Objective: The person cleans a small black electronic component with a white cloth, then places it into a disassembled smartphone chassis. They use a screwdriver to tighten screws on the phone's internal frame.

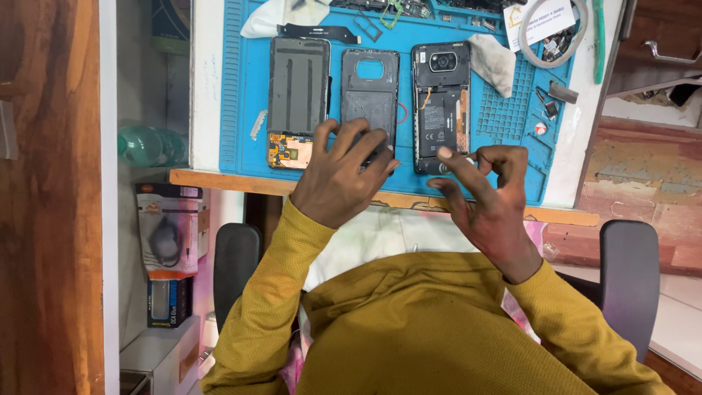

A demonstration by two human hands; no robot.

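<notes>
On the desk (pixel 208 110) lies a blue repair mat (pixel 512 102), and three parts of a taken-apart smartphone lie side by side along its near half. The left hand (pixel 340 175) rests palm down with its fingers spread over the lower end of the middle part, a dark grey back cover (pixel 370 88) with a rounded camera cut-out near its top; the fingertips press on the cover rather than close around it, so the hand is open and grips nothing. The right hand (pixel 486 194) hovers over the near edge of the mat, just below the phone body (pixel 440 102), whose camera module, battery and orange flex cable lie bare. Its fingers are curled and its thumb and forefinger are drawn close together; whether something tiny is pinched between them I cannot tell. To the left of the back cover lies the display frame (pixel 298 99), grey, with an orange circuit strip at its near end. A crumpled white cloth (pixel 492 62) lies just beside the phone body, towards the mat's far right corner. A white card (pixel 540 22) sits inside a ring of grey cable at the far right. The person wears mustard-yellow sleeves (pixel 270 292).
</notes>
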